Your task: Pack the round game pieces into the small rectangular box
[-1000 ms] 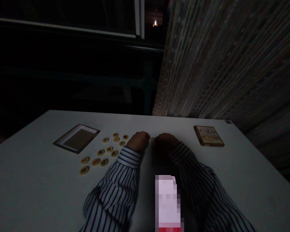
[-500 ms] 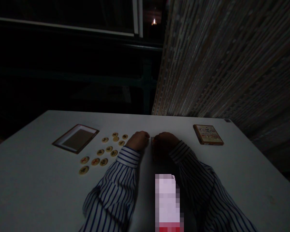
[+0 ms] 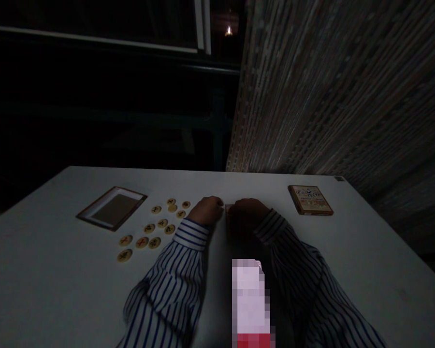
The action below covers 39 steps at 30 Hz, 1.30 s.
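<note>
Both hands rest close together near the middle of the white table. My left hand (image 3: 207, 210) is closed, its fingertips turned toward the right hand; what it holds, if anything, is hidden. Beside it, my right hand (image 3: 248, 212) is closed at a dark, flat-edged object (image 3: 229, 222) that lies mostly in shadow under it. Left of my left hand lie several round wooden pieces (image 3: 162, 223) with dark or red characters, a red-marked one (image 3: 142, 242) among them. An open tray-like box part (image 3: 112, 208) lies farther left.
A flat box with a printed lid (image 3: 311, 199) lies at the right on the white table (image 3: 348, 261). Behind the table's right side hangs a string curtain (image 3: 293, 87). A pixelated pale and red patch (image 3: 250, 299) covers the area between my sleeves.
The whole view has shifted slightly. Both hands and the pieces otherwise keep their places.
</note>
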Each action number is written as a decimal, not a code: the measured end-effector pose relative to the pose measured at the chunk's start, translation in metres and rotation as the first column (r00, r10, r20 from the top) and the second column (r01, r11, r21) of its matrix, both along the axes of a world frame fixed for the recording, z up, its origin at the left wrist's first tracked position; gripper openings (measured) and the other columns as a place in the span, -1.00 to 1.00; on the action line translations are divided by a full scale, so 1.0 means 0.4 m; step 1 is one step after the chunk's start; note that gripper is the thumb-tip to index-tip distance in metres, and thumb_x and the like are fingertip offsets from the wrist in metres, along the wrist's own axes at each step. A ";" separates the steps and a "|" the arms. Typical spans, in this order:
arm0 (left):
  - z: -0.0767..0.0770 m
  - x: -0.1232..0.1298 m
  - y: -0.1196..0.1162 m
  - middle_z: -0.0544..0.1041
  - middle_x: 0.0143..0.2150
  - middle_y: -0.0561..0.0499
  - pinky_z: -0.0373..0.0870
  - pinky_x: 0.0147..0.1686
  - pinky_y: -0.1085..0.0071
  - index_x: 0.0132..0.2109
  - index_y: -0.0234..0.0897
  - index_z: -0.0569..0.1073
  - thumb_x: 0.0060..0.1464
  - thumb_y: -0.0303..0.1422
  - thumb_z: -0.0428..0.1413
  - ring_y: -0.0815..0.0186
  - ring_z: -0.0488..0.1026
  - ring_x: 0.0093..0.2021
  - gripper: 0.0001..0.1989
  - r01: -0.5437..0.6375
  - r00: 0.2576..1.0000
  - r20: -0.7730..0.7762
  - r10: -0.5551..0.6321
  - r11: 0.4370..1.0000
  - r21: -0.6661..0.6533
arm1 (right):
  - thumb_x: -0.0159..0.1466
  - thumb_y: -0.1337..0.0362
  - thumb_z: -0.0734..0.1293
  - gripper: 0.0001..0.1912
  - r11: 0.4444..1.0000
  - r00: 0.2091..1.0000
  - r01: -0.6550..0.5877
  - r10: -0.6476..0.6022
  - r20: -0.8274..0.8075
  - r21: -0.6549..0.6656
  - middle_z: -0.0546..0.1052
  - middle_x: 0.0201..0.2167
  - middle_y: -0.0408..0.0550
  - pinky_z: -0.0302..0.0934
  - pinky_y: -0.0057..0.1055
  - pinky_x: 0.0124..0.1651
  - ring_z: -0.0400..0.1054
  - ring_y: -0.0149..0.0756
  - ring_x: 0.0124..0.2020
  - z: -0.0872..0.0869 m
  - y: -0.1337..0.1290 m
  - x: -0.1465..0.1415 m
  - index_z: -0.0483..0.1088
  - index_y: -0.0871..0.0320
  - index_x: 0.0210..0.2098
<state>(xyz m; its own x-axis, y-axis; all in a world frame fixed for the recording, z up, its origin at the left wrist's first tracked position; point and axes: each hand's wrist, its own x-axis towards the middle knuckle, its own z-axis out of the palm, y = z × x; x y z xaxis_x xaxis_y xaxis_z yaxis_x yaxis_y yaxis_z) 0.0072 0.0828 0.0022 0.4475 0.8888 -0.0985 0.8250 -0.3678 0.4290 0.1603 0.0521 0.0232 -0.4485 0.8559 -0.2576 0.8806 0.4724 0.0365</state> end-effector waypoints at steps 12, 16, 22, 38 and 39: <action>0.004 -0.001 -0.001 0.48 -0.15 -0.13 0.27 -0.15 0.41 -0.14 -0.34 0.42 -0.06 -0.38 -0.04 0.26 0.39 -0.14 -0.69 0.022 1.000 0.003 -0.022 1.000 -0.006 | 0.18 0.21 0.10 -0.72 0.999 1.000 -0.025 0.025 -0.006 0.034 0.48 -0.33 0.01 0.20 -0.36 -0.35 0.36 -0.23 -0.30 -0.013 0.003 -0.003 0.40 0.12 -0.29; 0.004 -0.001 -0.001 0.48 -0.16 -0.13 0.27 -0.16 0.42 -0.14 -0.33 0.41 -0.06 -0.39 -0.05 0.28 0.40 -0.14 -0.69 0.021 1.000 -0.003 -0.021 1.000 -0.001 | 0.19 0.22 0.10 -0.72 1.000 1.000 -0.016 0.016 -0.005 0.016 0.47 -0.32 0.02 0.19 -0.36 -0.32 0.35 -0.24 -0.27 -0.017 0.004 -0.001 0.39 0.11 -0.26; -0.003 -0.002 0.003 0.48 -0.15 -0.12 0.27 -0.15 0.43 -0.14 -0.33 0.42 -0.07 -0.38 -0.04 0.28 0.40 -0.14 -0.68 0.028 1.000 -0.002 -0.028 1.000 -0.008 | 0.18 0.22 0.11 -0.73 0.999 0.999 -0.028 0.029 -0.028 0.025 0.47 -0.31 0.01 0.19 -0.35 -0.31 0.35 -0.23 -0.26 -0.023 0.007 0.001 0.39 0.12 -0.27; 0.003 -0.001 0.000 0.48 -0.14 -0.11 0.26 -0.13 0.43 -0.14 -0.32 0.41 -0.07 -0.38 -0.03 0.28 0.39 -0.13 -0.69 0.011 1.000 0.003 -0.011 1.000 -0.017 | 0.19 0.22 0.09 -0.72 0.999 1.000 -0.030 0.030 0.010 0.042 0.46 -0.30 0.03 0.18 -0.31 -0.29 0.35 -0.21 -0.27 -0.018 -0.001 -0.003 0.38 0.15 -0.27; 0.003 -0.001 0.000 0.48 -0.14 -0.11 0.26 -0.14 0.43 -0.14 -0.33 0.41 -0.07 -0.38 -0.03 0.28 0.39 -0.13 -0.69 0.016 1.000 0.008 -0.016 1.000 -0.012 | 0.19 0.23 0.09 -0.72 0.999 1.000 -0.027 0.027 0.008 0.046 0.46 -0.30 0.03 0.18 -0.32 -0.29 0.35 -0.21 -0.27 -0.017 -0.002 -0.003 0.38 0.15 -0.28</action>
